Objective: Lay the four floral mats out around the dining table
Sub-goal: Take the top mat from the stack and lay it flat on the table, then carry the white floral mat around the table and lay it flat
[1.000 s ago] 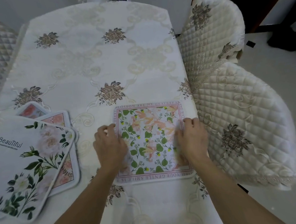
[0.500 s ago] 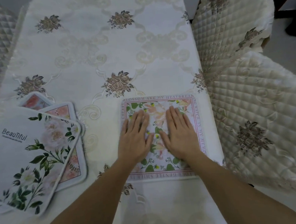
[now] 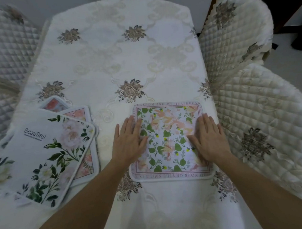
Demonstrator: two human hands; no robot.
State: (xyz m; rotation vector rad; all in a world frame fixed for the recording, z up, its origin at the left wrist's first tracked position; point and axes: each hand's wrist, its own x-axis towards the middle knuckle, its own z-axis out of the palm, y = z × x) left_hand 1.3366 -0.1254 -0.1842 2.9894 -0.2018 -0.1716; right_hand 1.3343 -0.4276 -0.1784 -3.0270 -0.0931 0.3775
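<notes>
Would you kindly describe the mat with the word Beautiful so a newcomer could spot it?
Look at the table's near left corner, where a stack of mats lies. It is the top mat: white with green-leaved pale roses, no pink border.

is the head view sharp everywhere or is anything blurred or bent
Head view: the square mat and left hand are fairly sharp; the right hand is slightly smeared at its fingers; the table edges and the chairs bow outward from the wide lens; lighting is soft and even, no glare.
</notes>
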